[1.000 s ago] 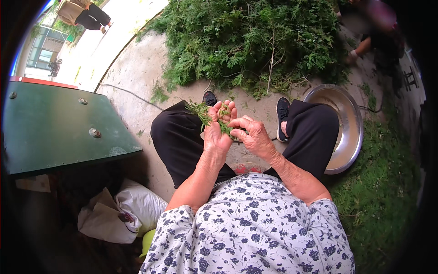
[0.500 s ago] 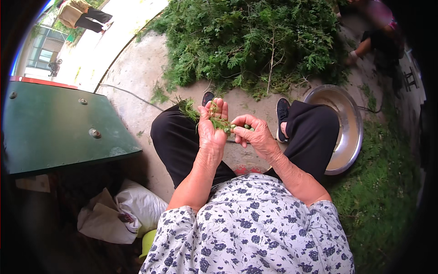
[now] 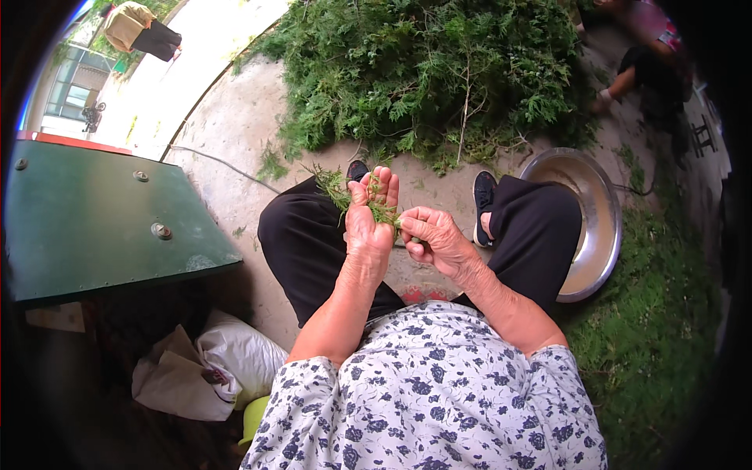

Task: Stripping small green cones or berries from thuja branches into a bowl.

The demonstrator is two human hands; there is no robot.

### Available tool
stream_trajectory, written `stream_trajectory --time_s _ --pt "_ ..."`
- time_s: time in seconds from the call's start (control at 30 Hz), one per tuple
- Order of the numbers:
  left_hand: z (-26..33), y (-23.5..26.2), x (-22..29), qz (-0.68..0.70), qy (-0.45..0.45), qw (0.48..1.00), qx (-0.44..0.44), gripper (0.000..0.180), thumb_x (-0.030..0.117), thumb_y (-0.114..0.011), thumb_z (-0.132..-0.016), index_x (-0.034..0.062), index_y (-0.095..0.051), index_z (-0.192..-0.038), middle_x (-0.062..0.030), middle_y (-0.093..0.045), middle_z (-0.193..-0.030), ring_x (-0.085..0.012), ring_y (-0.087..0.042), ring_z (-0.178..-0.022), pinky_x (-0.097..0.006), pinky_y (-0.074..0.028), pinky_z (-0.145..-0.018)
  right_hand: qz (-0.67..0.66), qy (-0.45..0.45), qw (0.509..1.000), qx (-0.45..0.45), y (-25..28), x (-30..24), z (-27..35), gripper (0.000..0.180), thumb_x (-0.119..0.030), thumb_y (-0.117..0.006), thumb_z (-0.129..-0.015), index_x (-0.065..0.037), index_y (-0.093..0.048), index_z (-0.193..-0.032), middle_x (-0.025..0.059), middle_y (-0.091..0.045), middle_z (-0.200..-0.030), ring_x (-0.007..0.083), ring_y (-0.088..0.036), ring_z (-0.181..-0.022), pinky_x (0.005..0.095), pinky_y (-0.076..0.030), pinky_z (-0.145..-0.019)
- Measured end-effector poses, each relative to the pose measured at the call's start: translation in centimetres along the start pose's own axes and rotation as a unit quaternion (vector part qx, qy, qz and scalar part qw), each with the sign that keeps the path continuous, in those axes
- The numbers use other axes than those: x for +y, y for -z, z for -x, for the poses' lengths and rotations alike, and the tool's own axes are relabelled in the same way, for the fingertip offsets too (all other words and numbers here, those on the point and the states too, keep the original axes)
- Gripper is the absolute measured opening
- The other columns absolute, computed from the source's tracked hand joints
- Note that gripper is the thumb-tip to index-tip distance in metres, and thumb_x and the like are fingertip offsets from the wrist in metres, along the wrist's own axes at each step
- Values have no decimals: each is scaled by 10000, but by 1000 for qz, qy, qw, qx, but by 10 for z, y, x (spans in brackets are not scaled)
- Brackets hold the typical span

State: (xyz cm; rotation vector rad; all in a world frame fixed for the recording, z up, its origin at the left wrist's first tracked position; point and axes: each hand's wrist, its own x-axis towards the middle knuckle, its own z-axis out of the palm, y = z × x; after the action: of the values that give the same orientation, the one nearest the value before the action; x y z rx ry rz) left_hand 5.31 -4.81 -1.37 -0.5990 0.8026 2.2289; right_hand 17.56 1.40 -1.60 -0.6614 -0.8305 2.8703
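Note:
My left hand is turned palm up between my knees, with a green conifer sprig held under the thumb and lying across the palm. The sprig's feathery tips stick out to the left of the thumb. Close against that palm, my right hand has its thumb and forefinger pinched at the sprig's right end. Small round green cones show partly within the curled right fingers; most of what they hold is hidden.
A big heap of conifer branches lies ahead. Beyond my right knee is a wide metal basin, with more greenery beside it. At left are a green metal panel and a white sack. Other people are at the upper corners.
Both hands have shifted slightly right. The right fingers have closed in at the sprig, and fewer cones show in them. The person at upper left has moved a little left.

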Motion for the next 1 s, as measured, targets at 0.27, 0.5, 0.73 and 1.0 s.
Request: stream_trajectory --time_s 0.27,0.5,0.73,1.0 --pt "-10 5 20 -44 49 998 -19 189 261 -562 -877 109 -579 -988 -14 -643 -956 -168 -624 -792 -364 -503 -693 -38 251 966 41 21 -81 55 200 -168 -611 -849 -37 -575 -996 43 -573 -811 102 -520 -641 203 -384 -469" --pt "-22 46 1 -206 61 974 77 129 100 -608 -831 94 -508 -912 -57 -587 -817 -191 -582 -696 -316 -470 -566 -13 403 849 342 148 -119 133 132 -78 -581 -852 -22 -567 -971 51 -554 -810 112 -508 -673 215 -411 -530" --pt "-18 68 -33 -197 203 952 119 104 106 -535 -871 47 -474 -931 -104 -563 -818 -254 -571 -774 -370 -467 -617 277 294 835 374 228 -24 143 278 -133 -541 -875 22 -508 -1104 97 -572 -943 195 -545 -879 316 -455 -782" --pt "-13 75 -23 -652 111 738 -134 445 403 -583 -811 -11 -583 -972 -86 -590 -846 -163 -504 -839 -298 -389 -731 15 326 734 596 226 -61 141 338 -155 -548 -876 32 -486 -1150 104 -562 -1023 214 -536 -964 341 -448 -831"
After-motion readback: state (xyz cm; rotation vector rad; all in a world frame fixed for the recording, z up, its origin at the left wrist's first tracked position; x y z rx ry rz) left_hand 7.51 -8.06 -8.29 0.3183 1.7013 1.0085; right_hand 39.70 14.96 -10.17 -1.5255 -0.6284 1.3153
